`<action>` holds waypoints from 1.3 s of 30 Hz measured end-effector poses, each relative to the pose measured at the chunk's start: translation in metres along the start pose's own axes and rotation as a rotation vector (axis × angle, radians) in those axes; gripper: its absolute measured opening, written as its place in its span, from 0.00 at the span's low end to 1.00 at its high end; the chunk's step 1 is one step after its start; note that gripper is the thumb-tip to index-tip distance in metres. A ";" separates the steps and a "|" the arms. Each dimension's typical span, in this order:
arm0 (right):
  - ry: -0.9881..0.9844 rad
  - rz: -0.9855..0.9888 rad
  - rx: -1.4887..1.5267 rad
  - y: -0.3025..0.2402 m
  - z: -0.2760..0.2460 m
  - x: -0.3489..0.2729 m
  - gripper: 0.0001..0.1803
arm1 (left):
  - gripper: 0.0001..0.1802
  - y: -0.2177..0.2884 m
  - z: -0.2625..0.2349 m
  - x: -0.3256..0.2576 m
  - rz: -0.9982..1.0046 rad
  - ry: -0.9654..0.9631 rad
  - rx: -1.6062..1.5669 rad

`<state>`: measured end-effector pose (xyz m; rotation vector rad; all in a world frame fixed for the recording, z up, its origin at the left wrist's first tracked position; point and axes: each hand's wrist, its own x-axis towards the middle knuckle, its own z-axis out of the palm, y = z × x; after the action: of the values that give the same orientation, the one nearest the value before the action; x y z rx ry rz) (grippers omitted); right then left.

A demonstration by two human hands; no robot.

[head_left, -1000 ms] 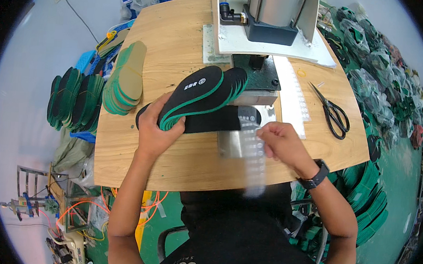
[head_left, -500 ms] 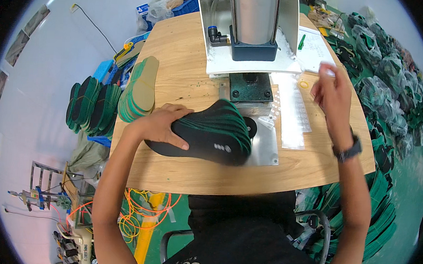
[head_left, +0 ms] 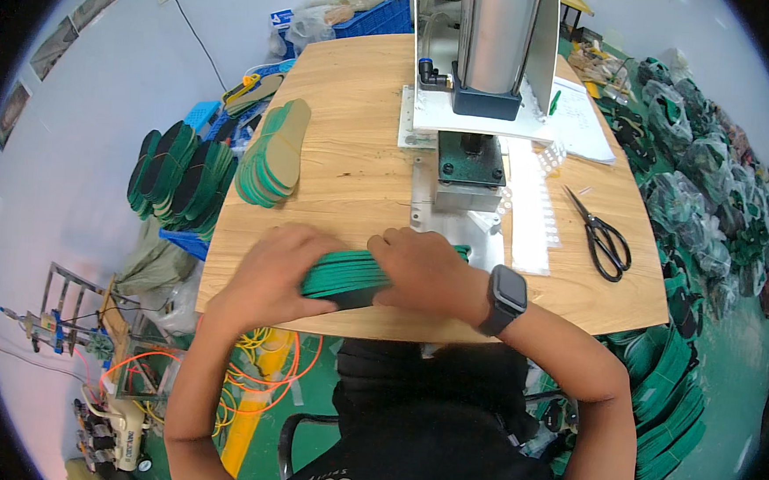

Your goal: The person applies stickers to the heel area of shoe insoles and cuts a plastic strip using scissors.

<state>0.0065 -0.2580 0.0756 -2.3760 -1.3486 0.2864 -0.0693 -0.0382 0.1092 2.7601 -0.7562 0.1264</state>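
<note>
Near the table's front edge I hold a stack of insoles [head_left: 344,275] between both hands, its green layered edges facing up and a black face showing below. My left hand [head_left: 272,273], slightly blurred, is wrapped round the stack's left end. Closed over its right part is my right hand [head_left: 426,273], with a dark watch on the wrist; a bit of green edge shows beyond its knuckles. Just behind stands a press [head_left: 470,170] with a dark block under a large cylinder. Black-handled scissors [head_left: 607,245] lie to the right.
A tan and green insole stack [head_left: 275,154] lies at the table's left. Beyond the edge, bundled black and green insoles [head_left: 177,174] fill a blue crate. Clear strips [head_left: 529,214] and a paper pad [head_left: 581,120] lie right of the press. Bagged material [head_left: 688,171] covers the right floor.
My right hand has come from the table's right side onto the insole stack. The stack has been drawn nearer and turned edge-up. The scissors now show where my right forearm was.
</note>
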 end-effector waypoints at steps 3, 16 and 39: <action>0.207 -0.112 -0.109 -0.006 0.010 0.003 0.26 | 0.48 -0.026 0.010 -0.052 -0.261 0.171 -0.263; 0.481 0.346 0.070 -0.004 -0.041 -0.156 0.35 | 0.23 -0.129 0.011 -0.004 -0.527 0.920 -0.364; 0.714 -0.177 0.028 0.033 -0.010 -0.103 0.16 | 0.43 -0.025 0.091 -0.044 -0.437 1.048 -1.291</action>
<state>-0.0174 -0.3635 0.0689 -2.0069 -1.1608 -0.5405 -0.0937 -0.0222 0.0093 1.2500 0.1135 0.6391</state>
